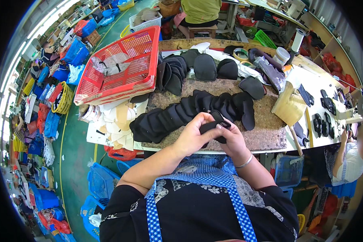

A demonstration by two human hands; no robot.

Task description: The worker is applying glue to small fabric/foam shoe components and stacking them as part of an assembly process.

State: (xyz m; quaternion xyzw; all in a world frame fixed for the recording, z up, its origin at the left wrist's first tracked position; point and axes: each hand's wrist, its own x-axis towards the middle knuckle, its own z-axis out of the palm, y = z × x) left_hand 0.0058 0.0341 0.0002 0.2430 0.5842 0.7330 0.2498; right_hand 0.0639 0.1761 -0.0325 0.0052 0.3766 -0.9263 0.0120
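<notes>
My left hand [192, 135] and my right hand [234, 141] meet over the near edge of the worktable. Between them they grip a small black padded shoe piece [209, 127], which looks bent or folded; the fingers partly cover it. Just beyond my hands, a long row of overlapping black padded pieces [165, 120] lies across a speckled brown board [266, 129]. More rounded black pieces [205, 67] stand and lean in a group along the board's far side. A single black piece [252, 87] rests apart from them at the right.
A red plastic crate [149, 76] sits on the table's left, above a pile of pale cut pieces [123, 121]. To the right are a wooden block [290, 105], a mallet-like handle [295, 141], tape rolls [240, 54] and black sandal parts [327, 103]. Another person [349, 161] works at far right.
</notes>
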